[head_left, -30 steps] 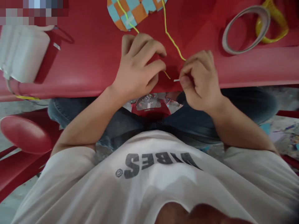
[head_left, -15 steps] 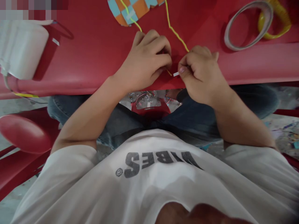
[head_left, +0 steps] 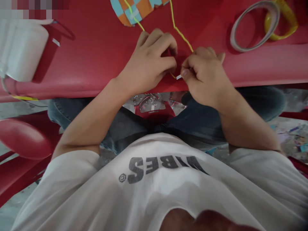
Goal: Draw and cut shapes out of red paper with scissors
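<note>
My left hand (head_left: 154,61) is closed in a pinch on a yellow string (head_left: 139,24); the string's thin end pokes out below the fingertips. Between the thumb and forefinger of my right hand (head_left: 204,75) is a small white strip (head_left: 178,77), which looks like a tube or a bit of tape. Its free tip meets or nearly meets the string's end. Another stretch of yellow string runs down to the knuckles of my right hand. Both stretches lead up to a checkered blue and orange paper piece (head_left: 141,11), cut off by the top edge of the view.
On the red table (head_left: 84,70), a white box-like object (head_left: 26,51) with a cord stands at the left, a small white scrap (head_left: 56,42) beside it. A roll of tape (head_left: 234,37) overlaps a yellow ring (head_left: 292,30) at the right. A red stool (head_left: 24,138) is lower left.
My right hand has moved slightly left, bringing the white strip up to the end of the yellow string. My left hand stays nearly in place.
</note>
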The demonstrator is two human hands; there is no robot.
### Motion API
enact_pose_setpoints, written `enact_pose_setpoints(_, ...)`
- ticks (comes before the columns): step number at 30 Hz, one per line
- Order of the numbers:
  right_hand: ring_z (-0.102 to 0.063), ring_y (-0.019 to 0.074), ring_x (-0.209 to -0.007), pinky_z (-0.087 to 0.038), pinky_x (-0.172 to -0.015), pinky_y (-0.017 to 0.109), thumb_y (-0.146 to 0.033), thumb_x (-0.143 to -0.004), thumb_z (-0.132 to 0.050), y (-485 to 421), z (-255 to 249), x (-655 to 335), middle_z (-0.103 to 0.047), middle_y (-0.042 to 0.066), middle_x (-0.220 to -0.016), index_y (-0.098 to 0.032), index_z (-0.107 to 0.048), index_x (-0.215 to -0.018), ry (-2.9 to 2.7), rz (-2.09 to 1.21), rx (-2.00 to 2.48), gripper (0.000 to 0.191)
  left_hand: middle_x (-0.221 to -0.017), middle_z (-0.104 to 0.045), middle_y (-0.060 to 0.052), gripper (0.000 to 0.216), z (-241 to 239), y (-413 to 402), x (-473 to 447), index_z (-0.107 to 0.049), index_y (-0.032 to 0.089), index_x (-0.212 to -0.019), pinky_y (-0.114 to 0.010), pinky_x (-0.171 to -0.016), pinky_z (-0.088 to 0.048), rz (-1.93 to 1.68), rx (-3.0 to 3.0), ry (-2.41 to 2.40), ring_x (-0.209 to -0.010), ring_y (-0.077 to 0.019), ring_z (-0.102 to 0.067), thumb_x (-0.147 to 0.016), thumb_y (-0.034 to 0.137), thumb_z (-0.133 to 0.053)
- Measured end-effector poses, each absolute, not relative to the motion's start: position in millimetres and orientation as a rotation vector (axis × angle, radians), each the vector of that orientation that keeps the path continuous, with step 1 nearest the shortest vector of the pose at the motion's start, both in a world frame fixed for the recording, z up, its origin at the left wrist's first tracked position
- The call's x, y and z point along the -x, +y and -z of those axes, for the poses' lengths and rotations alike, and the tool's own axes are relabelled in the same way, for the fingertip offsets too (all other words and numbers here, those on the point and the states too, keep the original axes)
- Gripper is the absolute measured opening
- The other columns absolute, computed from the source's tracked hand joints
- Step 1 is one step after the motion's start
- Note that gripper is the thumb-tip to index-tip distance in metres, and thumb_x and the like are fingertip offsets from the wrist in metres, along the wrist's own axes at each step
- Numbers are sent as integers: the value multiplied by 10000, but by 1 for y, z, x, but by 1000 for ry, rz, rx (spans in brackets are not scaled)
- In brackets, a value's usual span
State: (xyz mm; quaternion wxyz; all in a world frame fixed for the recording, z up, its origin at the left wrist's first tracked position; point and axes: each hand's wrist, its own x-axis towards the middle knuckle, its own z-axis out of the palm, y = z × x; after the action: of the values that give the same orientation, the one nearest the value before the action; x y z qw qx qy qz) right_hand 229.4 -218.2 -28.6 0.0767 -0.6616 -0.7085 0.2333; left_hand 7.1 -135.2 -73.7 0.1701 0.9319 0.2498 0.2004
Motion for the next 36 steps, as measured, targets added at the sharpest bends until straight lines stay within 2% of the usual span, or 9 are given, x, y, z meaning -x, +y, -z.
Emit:
enact_pose_setpoints(5,-609,438,-1304,-409,-1082,657,-344,-1079,-592,-216,24,-224,-748,100,-1302,-331,-714,-987,-2130,-701,2019,153,-1305,-743,-104,388,70,-140,-7,-801,289,-937,-638,-948,-468,-647,-2665,710,-1218,-384,-618,-1136,243,-471)
enact_pose_setpoints(12,-633,447,-1298,-436,-1064,677,-231,-1004,-629,-212,24,-219,-746,129,-1257,-251,-696,-960,-2204,-653,2007,83,-1362,-704,-129,400,78,-136,-7,-835,293,-1034,-737,-1099,-342,-588,-2438,692,-1341,-432,-490,-1167,370,-465)
enact_pose_setpoints(16,-626,449,-1259,-450,-1031,673,-272,-1016,-658,-213,29,-219,-743,127,-1226,-265,-696,-934,-2221,-610,1995,90,-1360,-717,-105,367,82,-135,-9,-807,314,-969,-732,-1078,-362,-606,-2461,708,-1334,-420,-489,-1151,413,-504)
enact_pose_setpoints(21,-615,457,-1225,-460,-1001,671,-316,-1027,-639,-214,34,-219,-729,138,-1208,-273,-708,-929,-2246,-555,1955,128,-1356,-742,-91,405,72,-140,-9,-820,336,-912,-693,-1014,-420,-618,-2542,758,-1339,-426,-582,-1134,334,-481)
enact_pose_setpoints(26,-594,458,-1252,-431,-1014,673,-314,-1041,-609,-216,32,-218,-727,142,-1254,-279,-732,-964,-2284,-553,1993,149,-1348,-745,-75,409,76,-138,-8,-824,354,-942,-659,-971,-462,-654,-2663,718,-1282,-372,-571,-1152,372,-473)
enact_pose_setpoints(30,-574,478,-1266,-409,-1004,679,-391,-1053,-602,-217,35,-218,-723,159,-1208,-293,-739,-957,-2227,-585,1952,194,-1373,-742,-79,382,70,-141,-6,-820,337,-953,-659,-1001,-470,-623,-2651,740,-1343,-398,-598,-1132,290,-486)
enact_pose_setpoints(34,-570,451,-1204,-413,-983,671,-466,-1068,-585,-219,40,-220,-734,157,-1140,-296,-732,-964,-2214,-514,1877,248,-1381,-756,-85,288,63,-147,-1,-821,316,-1026,-664,-996,-492,-660,-2691,773,-1325,-392,-629,-1057,198,-560)
enact_pose_setpoints(36,-569,432,-1171,-413,-981,671,-476,-1071,-581,-220,39,-220,-740,151,-1137,-295,-727,-971,-2231,-495,1851,254,-1396,-759,-68,314,60,-151,3,-825,329,-1049,-668,-997,-506,-663,-2713,785,-1332,-392,-646,-1006,149,-572)
